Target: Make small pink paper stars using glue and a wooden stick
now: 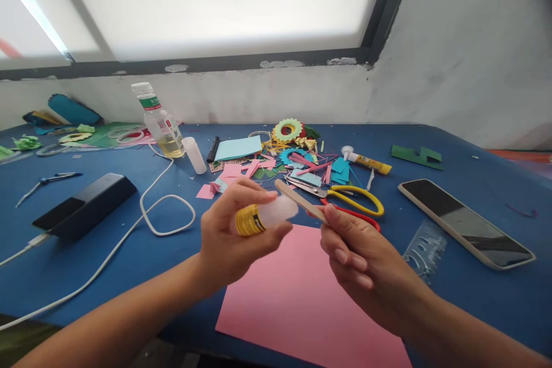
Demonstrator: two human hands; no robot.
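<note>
Tilted sideways in my left hand [233, 236] is a small translucent white bottle [276, 211] with a yellow and black label; my fingers are closed round it. My right hand [362, 259] pinches a flat wooden craft stick [302, 202] by its lower end. The stick's upper part lies close to the bottle's mouth; whether they touch I cannot tell. Beneath both hands a pink sheet of paper [297, 299] lies flat on the blue table [107, 276]. Just behind the stick are scissors [351, 198] with one yellow and one red handle.
Paper scraps [259, 169] are heaped behind my hands. A clear bottle [166, 132] and a white cap [194, 155] stand left of them. A phone [468, 221], a plastic stencil ruler [426, 248] and a yellow glue tube [368, 162] lie right. A black device [86, 204] with a white cable [116, 247] sits left.
</note>
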